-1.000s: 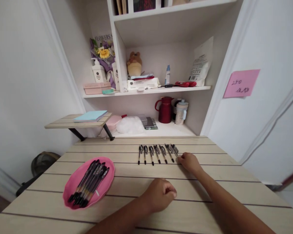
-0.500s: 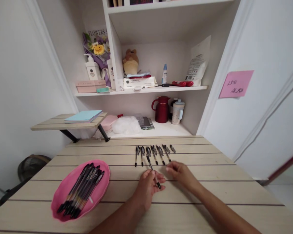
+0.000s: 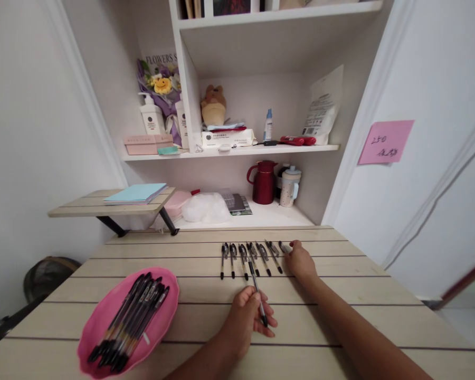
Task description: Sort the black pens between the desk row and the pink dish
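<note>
My left hand (image 3: 248,316) is closed around a black pen (image 3: 258,293), which points away from me toward the row of pens. That row of several black pens (image 3: 245,257) lies side by side on the wooden table (image 3: 340,295). My right hand (image 3: 301,262) rests at the right end of the row. Its fingers are bunched on a short black piece (image 3: 282,246) that looks like a pen cap. At the left stands a pink plate (image 3: 98,327) with a bundle of several more black pens (image 3: 132,319).
Behind the table is a white shelf unit with a red jug (image 3: 264,182), a white cup (image 3: 288,186), bottles, a plush toy and a flower bouquet. A small wooden riser (image 3: 103,207) carries a light blue notebook. A pink sticky note (image 3: 385,141) hangs on the right wall.
My left hand took a pen from the row and drew it toward me. My right hand pulled back to the middle, then returned to the right end of the row.
</note>
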`<state>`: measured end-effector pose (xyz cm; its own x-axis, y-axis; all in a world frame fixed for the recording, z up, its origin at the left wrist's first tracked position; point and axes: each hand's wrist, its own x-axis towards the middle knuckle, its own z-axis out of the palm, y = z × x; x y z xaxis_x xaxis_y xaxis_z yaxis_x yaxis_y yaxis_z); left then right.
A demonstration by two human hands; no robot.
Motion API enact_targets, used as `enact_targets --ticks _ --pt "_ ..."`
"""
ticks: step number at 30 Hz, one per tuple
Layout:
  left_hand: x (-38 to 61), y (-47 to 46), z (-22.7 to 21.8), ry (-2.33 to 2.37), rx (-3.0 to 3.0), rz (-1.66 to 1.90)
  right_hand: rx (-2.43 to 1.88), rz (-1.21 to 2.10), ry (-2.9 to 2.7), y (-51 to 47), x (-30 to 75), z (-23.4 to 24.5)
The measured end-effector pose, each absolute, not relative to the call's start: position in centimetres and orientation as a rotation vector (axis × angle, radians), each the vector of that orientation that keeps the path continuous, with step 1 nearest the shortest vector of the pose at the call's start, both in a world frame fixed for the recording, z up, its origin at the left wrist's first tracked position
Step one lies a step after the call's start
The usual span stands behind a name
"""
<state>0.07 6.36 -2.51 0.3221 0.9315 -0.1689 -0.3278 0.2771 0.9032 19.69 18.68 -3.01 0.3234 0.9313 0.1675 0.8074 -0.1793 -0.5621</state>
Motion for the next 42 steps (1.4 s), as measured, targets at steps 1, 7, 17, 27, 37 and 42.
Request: enact_targets --ticks 1,7,17,27,37,42 --pt "0.1 6.4 -2.6 0.831 0.895 0.987 -2.021 0.297 -1.523 18.4 19.9 -3.0" --pt "0.2 6.3 -2.8 0.826 0.980 0.947 -1.915 0.434 -1.518 15.5 21.1 -2.8" --pt "0.1 6.1 -3.0 0.896 1.240 0.834 -0.978 1.241 -0.957 10.5 17.2 1.9" --pt "0.1 6.0 -2.9 0.911 1.268 0.810 -1.048 1.177 -1.138 9.8 16.8 2.3" --pt "0.3 5.6 -2.2 0.909 1.264 0.857 -1.036 1.178 -1.096 9.3 16.4 2.1" --pt "0.3 5.6 -2.2 0.921 1.271 0.877 -0.998 1.116 -1.037 9.4 15.9 1.8"
